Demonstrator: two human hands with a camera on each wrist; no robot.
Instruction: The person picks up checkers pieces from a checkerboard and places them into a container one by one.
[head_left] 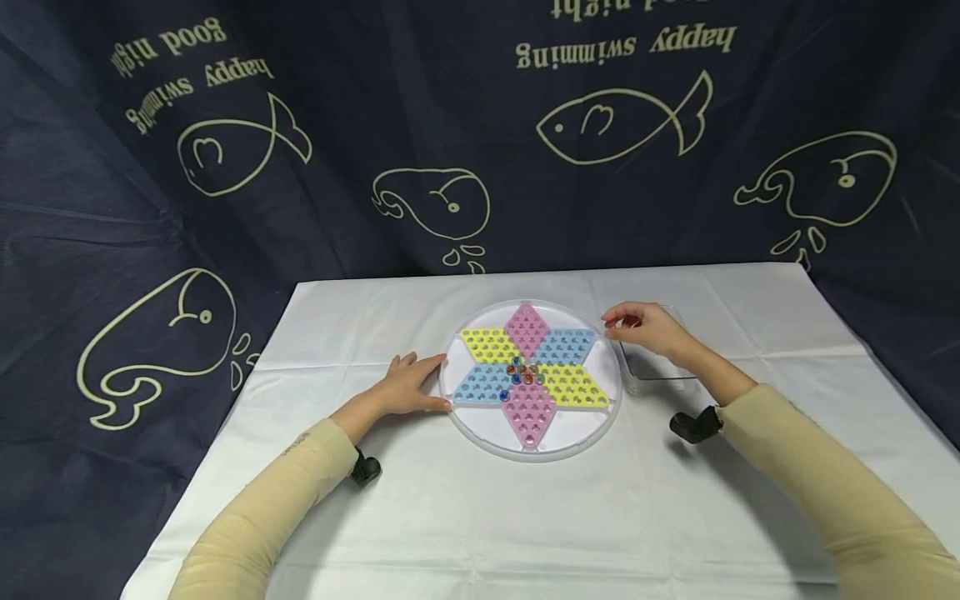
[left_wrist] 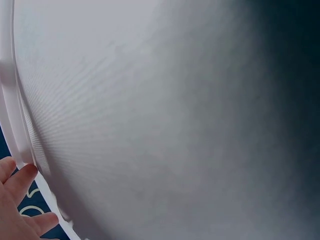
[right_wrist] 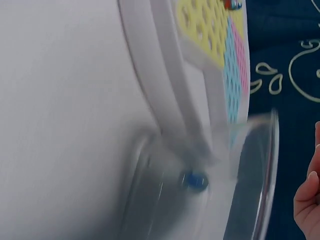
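A round white Chinese checkers board (head_left: 600,367) with pink, yellow and blue star points lies mid-table. Several glass marbles (head_left: 528,378) cluster in its centre, and a blue marble (head_left: 505,396) sits at the top of the near pink point. My left hand (head_left: 405,385) rests with fingers spread, fingertips and thumb at the board's left rim. Above the far-left corner of a clear plastic box (head_left: 660,385), my right hand (head_left: 651,327) has thumb and fingertips close together, pointing toward the board; I cannot tell whether they pinch a marble. Another blue marble (right_wrist: 194,181) shows inside the box.
A white cloth (head_left: 525,525) covers the table. The box stands close against the board's right side. Behind the table hangs a dark blue curtain (head_left: 510,217) with fish and whale drawings. Black wrist cameras (head_left: 696,425) hang under both forearms.
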